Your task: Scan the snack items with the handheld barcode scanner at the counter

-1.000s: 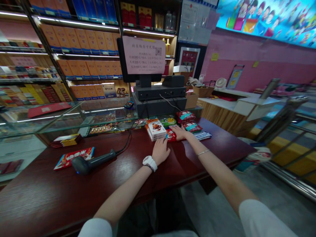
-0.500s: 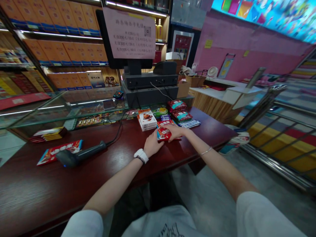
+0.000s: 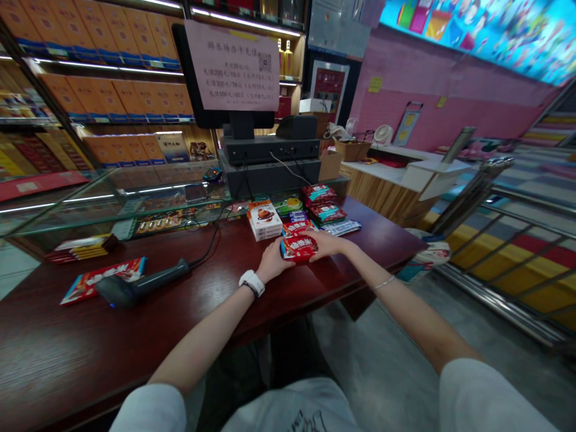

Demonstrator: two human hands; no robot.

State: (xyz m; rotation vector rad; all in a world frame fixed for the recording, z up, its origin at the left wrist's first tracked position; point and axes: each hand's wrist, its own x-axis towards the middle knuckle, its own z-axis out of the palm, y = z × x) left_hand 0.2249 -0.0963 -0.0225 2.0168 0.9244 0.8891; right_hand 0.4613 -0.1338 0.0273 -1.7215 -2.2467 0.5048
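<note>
A red and blue snack packet [image 3: 299, 248] with white lettering lies between my two hands over the dark red counter. My left hand [image 3: 272, 262] grips its left end, and my right hand [image 3: 327, 245] closes round its right end. Just behind it is another red packet [image 3: 294, 227], partly covered by my right fingers. White boxes with an orange picture [image 3: 264, 221] are stacked beyond my left hand. Further back, dark red and teal packets [image 3: 327, 212] are piled beside blue and white packets [image 3: 341, 228].
On the left of the counter [image 3: 189, 336] lie a barcode scanner [image 3: 139, 288] with its cord and a flat red packet [image 3: 103, 279]. A glass case [image 3: 148, 186] runs along the back, with a monitor [image 3: 234, 72] behind. A metal railing [image 3: 508, 264] stands at the right.
The held packet has turned so its printed front now shows more fully between my hands. My hands have spread to its two ends. The view has shifted slightly.
</note>
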